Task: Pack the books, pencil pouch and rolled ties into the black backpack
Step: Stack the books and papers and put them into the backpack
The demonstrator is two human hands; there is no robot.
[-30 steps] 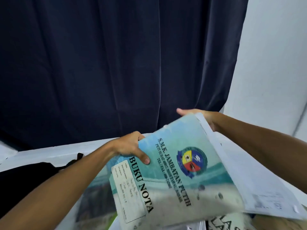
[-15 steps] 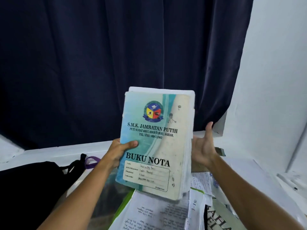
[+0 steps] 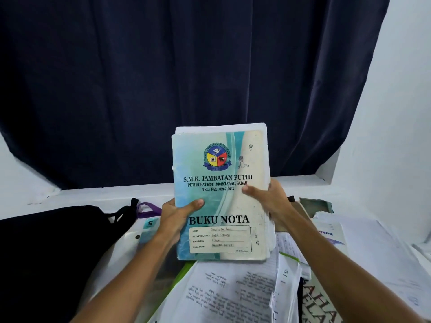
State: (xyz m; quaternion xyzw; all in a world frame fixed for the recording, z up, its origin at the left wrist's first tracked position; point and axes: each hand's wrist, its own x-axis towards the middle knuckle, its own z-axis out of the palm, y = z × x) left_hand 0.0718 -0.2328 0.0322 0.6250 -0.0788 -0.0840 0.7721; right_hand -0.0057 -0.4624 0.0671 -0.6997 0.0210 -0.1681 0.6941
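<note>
Books: a stack topped by a worn, pale blue and cream paper-covered notebook printed "BUKU NOTA" (image 3: 221, 194) is held upright, front cover facing the camera, above the cluttered desk.
Left hand: the left hand (image 3: 173, 217) grips the stack's left edge, thumb curled across the front cover just above the title, the other fingers hidden behind.
Right hand: the right hand (image 3: 271, 201) clasps the right edge a little higher, thumb laid over the cover beside the printed address, fingers wrapped round the loose white page edges.
Backpack: the black fabric backpack (image 3: 46, 243) lies on the desk well to the left of the left-hand fingers, its black strap (image 3: 123, 212) near them; whether it is open cannot be told.
Purple loop: a thin purple band (image 3: 148, 209) sits just left of the left hand.
Papers: white handwritten sheets (image 3: 233, 292) lie below both hands.
Green folder: a green edge (image 3: 180, 276) shows beneath those sheets.
Desk: the white desk (image 3: 373, 252) spreads right of the right-hand fingers.
Backdrop: a dark navy curtain (image 3: 186, 78) hangs behind the raised stack.
</note>
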